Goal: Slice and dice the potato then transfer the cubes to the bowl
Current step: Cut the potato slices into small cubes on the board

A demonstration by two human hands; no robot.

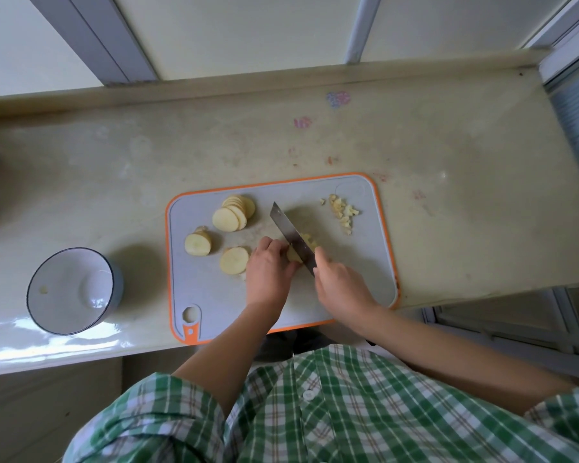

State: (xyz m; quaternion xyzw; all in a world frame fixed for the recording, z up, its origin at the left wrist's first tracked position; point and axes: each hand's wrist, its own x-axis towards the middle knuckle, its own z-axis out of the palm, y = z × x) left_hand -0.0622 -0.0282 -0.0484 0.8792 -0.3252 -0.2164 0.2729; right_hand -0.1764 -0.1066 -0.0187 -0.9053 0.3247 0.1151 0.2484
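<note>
On the grey, orange-rimmed cutting board (365,262) lie potato slices in three groups: a fanned stack (234,212) at the back, a small stack (198,243) at the left and a single slice (234,260) near my left hand. My left hand (269,269) holds down a potato piece (293,253) with curled fingers. My right hand (338,282) grips the knife (290,233), whose blade lies across that piece, with cut bits (310,242) just right of it. A pile of small cubes (343,210) sits at the board's back right. The white bowl (36,289) stands left of the board.
The board lies on a pale counter (448,212) with pink stains toward the back. A raised ledge and a window frame run along the far side. The counter's right end drops off beside a cabinet. One tiny potato bit lies inside the bowl.
</note>
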